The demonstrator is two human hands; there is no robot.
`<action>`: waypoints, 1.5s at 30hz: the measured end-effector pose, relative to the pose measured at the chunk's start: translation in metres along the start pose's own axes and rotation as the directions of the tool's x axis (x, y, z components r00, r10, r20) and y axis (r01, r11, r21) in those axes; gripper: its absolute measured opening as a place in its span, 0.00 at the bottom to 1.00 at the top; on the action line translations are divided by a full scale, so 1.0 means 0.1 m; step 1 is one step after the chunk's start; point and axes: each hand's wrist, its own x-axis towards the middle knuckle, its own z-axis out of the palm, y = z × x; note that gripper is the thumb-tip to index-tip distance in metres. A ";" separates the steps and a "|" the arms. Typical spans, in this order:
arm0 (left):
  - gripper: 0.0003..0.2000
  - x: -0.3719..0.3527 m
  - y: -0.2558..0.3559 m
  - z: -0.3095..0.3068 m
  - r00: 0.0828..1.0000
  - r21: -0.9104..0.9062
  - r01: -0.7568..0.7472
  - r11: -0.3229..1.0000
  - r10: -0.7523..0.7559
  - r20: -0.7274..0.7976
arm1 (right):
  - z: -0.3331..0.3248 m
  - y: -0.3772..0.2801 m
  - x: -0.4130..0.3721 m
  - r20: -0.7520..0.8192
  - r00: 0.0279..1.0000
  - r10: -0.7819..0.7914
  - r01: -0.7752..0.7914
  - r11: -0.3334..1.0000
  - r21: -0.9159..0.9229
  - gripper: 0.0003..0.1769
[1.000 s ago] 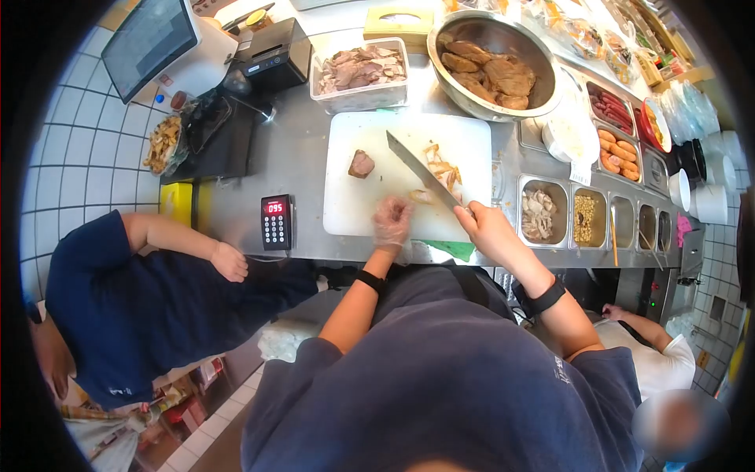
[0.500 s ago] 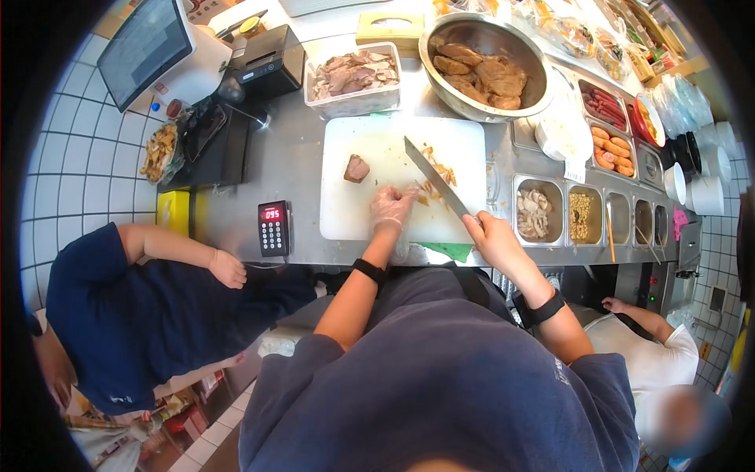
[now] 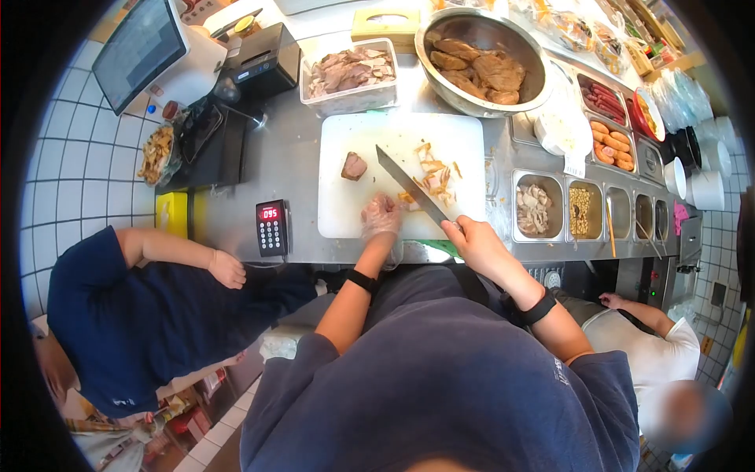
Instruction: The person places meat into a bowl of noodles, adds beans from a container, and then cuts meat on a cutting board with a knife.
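Note:
My right hand is closed round the handle of a large knife. The blade slants up and left over the white cutting board. My left hand, in a clear plastic glove, rests near the board's front edge with its fingers curled. Whatever is under those fingers is hidden. Chopped meat pieces lie to the right of the blade, a few of them close to my left fingertips. A brown chunk of meat sits by itself on the left part of the board.
Behind the board stand a plastic tub of sliced meat and a steel bowl of large brown pieces. Steel food pans line the right side. A keypad lies at left. One person stands left, another right.
The knife has shifted left with my right hand, uncovering more chopped pieces. My left hand has drawn slightly left and its fingers have curled in.

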 end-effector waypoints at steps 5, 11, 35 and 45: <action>0.13 -0.05 0.10 -0.09 0.999 -0.002 -0.051 0.999 0.051 0.000 | 0.14 -0.06 0.06 -0.027 1.000 -0.003 0.001 0.997 -0.078 0.27; 0.12 -0.06 0.11 -0.15 0.993 0.030 -0.118 0.993 0.117 0.027 | 0.18 -0.15 0.02 -0.068 0.997 -0.020 0.006 0.982 -0.188 0.25; 0.16 0.14 -0.29 -0.07 0.991 -0.220 -0.063 0.974 0.087 0.103 | 0.17 -0.19 0.14 -0.092 0.994 0.055 -0.048 0.996 0.072 0.23; 0.15 0.17 -0.41 0.14 0.984 -0.641 -0.052 0.766 0.150 0.099 | 0.30 -0.25 0.13 -0.152 0.987 0.055 -0.041 0.995 0.092 0.23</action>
